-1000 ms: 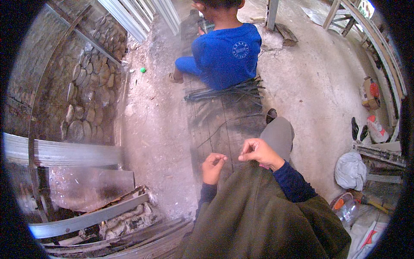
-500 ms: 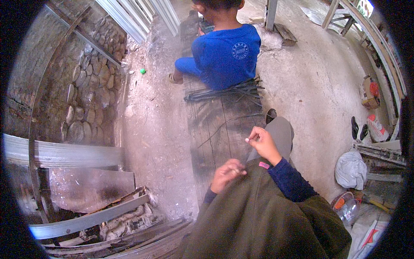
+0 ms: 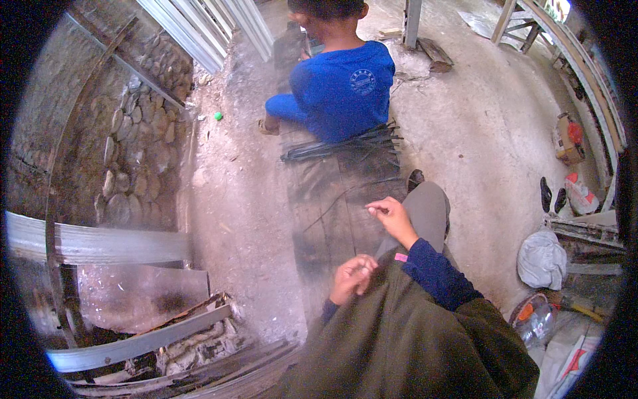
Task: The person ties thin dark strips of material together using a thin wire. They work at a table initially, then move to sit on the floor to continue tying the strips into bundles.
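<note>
My right hand is raised over the bench with thumb and index finger pinched together. Whatever those fingers hold, if anything, is too small to make out. Closer to my body, my left hand has its fingers curled in above my lap, and its contents cannot be told either. Both hands are close to the dark wooden bench. One thin dark strip lies curved across the boards. Farther along is a bundle of dark strips, just behind a seated person in blue.
A stone-faced wall and pale metal rails stand on the left. A green ball lies on the rough floor. To the right are a white sack, dark shoes and a cardboard box.
My right hand has shifted slightly left and down, its wrist turned so the fingers point left. My left hand's fingers have curled in more. The seated person leans a little left.
</note>
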Demonstrator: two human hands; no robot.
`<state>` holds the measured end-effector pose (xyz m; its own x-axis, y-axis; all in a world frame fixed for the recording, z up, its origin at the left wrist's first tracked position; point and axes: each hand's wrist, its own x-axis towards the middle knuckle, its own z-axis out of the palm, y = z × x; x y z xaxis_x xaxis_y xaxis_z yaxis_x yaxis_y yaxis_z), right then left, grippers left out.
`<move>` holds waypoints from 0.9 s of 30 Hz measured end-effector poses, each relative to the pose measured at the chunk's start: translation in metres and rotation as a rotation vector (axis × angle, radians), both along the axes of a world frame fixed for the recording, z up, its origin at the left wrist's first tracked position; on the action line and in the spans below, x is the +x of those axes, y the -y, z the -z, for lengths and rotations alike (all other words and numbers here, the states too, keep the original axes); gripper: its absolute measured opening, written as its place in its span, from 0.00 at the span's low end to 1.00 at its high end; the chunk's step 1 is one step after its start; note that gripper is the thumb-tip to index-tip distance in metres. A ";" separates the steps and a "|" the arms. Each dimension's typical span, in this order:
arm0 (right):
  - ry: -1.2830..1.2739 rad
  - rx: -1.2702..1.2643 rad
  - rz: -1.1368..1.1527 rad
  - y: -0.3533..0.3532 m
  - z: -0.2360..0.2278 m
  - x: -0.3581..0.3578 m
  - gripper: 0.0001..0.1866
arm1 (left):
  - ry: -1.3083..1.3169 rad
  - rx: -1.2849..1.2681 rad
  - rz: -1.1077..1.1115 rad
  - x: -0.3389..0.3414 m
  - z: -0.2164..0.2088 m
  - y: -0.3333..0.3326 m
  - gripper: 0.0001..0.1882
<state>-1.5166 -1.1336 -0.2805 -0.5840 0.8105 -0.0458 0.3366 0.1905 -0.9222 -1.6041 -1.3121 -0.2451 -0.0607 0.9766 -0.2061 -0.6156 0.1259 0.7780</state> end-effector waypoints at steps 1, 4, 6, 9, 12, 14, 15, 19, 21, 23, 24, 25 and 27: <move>0.005 0.019 -0.013 0.001 0.010 -0.001 0.09 | 0.006 0.036 0.001 -0.008 0.008 0.002 0.07; -0.003 0.041 -0.020 0.003 0.025 -0.003 0.09 | -0.193 -0.200 -0.099 -0.025 -0.022 -0.003 0.07; -0.055 0.032 0.004 0.007 0.027 -0.003 0.08 | -0.399 -0.351 -0.178 -0.035 -0.025 -0.003 0.07; -0.131 0.001 -0.030 0.013 0.016 -0.008 0.07 | -0.326 -0.387 -0.324 -0.048 0.005 0.005 0.09; -0.081 -0.035 -0.173 0.012 0.023 -0.004 0.07 | -0.532 -0.366 -0.401 -0.066 0.017 0.009 0.11; -0.064 -0.083 -0.203 0.010 0.009 -0.002 0.06 | -0.720 -0.425 -0.463 -0.072 0.007 0.006 0.11; -0.081 -0.120 -0.213 0.010 0.008 -0.002 0.07 | -0.710 -0.463 -0.475 -0.075 0.010 0.008 0.11; -0.022 -0.210 -0.278 0.010 0.010 0.000 0.09 | -0.647 -0.510 -0.532 -0.084 0.023 0.012 0.11; 0.032 -0.234 -0.308 0.009 0.012 0.001 0.10 | -0.613 -0.508 -0.553 -0.085 0.027 0.013 0.10; 0.045 -0.266 -0.325 0.010 0.009 0.001 0.11 | -0.587 -0.532 -0.564 -0.085 0.027 0.014 0.09; 0.050 -0.269 -0.330 0.010 0.009 0.000 0.11 | -0.657 -0.483 -0.566 -0.086 0.035 0.015 0.09; 0.056 -0.271 -0.337 0.010 0.009 -0.001 0.11 | -0.727 -0.435 -0.570 -0.086 0.042 0.015 0.09; 0.039 -0.225 -0.366 0.010 0.014 -0.002 0.12 | -0.821 -0.426 -0.570 -0.087 0.055 0.018 0.09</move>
